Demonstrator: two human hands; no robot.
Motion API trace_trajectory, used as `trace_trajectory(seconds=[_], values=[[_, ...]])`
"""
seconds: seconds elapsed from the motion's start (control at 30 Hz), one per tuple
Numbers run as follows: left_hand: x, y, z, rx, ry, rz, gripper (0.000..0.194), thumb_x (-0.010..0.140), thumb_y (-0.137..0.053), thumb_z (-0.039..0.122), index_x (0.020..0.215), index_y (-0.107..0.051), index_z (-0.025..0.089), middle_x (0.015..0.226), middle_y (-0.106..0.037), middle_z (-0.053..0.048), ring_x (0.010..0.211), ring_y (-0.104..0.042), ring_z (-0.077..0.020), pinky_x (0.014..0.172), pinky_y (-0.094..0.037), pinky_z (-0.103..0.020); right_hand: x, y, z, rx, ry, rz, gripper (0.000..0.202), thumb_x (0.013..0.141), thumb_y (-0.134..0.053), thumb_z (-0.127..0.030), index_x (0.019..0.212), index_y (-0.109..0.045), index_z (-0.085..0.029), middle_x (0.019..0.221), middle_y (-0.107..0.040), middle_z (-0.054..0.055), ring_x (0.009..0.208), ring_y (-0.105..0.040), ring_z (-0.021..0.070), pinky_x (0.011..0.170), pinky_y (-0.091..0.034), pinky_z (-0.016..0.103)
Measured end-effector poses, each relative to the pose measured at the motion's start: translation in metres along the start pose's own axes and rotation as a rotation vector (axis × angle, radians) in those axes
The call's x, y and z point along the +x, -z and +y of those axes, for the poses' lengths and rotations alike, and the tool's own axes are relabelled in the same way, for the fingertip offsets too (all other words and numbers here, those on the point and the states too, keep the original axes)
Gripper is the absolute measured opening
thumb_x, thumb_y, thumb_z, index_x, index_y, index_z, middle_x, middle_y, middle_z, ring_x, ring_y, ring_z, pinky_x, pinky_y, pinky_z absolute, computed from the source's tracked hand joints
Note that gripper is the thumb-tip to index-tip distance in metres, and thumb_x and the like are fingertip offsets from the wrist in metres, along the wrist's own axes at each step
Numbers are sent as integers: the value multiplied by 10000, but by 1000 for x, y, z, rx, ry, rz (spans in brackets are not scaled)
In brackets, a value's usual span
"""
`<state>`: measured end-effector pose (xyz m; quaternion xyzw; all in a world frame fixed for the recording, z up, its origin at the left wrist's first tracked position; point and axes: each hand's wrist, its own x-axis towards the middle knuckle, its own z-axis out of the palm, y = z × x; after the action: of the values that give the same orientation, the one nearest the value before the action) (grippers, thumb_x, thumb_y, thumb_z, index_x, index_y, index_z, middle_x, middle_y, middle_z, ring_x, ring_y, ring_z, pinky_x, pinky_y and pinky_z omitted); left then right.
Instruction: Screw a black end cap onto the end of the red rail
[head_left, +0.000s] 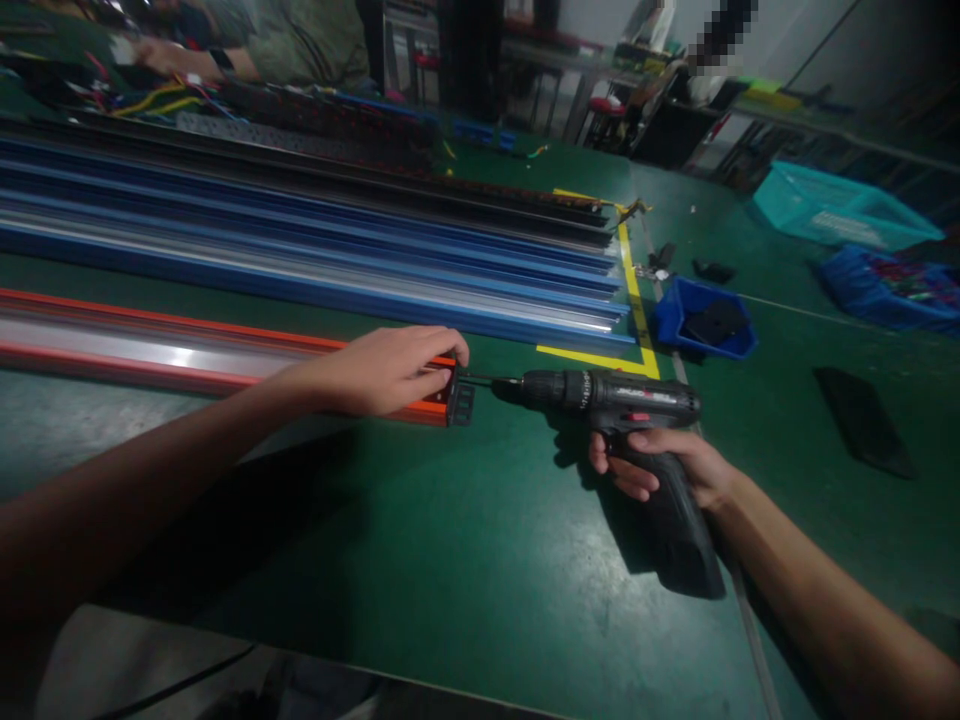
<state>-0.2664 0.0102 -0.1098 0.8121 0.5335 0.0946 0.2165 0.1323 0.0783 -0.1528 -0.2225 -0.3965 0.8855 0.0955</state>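
Observation:
My right hand [694, 462] is wrapped round the handle of a black cordless drill [637, 397], its fingers curled below the trigger area. The drill points left, and its long thin bit reaches the black end cap [460, 402] of an orange metal profile [165, 355]. Over that same end lies my left hand [390, 372], gripping the profile with bent fingers close to the cap. The profile stretches off to the left edge, with a shiny silvery face. Whether the bit's tip sits in a screw is too small to tell.
Behind the orange profile lie long blue profiles [315, 255] and black ones [420, 185], with yellow tape [631, 285] round their ends. A blue bin [705, 320], a teal bin [840, 210] and a black flat piece [862, 420] are rightward. Another person's arm [232, 65] is among wires.

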Motion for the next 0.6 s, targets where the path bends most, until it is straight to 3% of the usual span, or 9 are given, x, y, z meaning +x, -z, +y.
trace_trajectory(seconds=[0.6], values=[[0, -1, -2, 8, -20, 9, 298, 1058, -453, 404, 1232, -623, 231, 1211, -714, -66, 1077, -670, -251, 913, -467, -348, 0, 0, 0, 2, 8, -13, 301, 962, -786, -302, 1138, -812, -59, 982, -802, 126, 529, -511, 54, 588, -586, 193]])
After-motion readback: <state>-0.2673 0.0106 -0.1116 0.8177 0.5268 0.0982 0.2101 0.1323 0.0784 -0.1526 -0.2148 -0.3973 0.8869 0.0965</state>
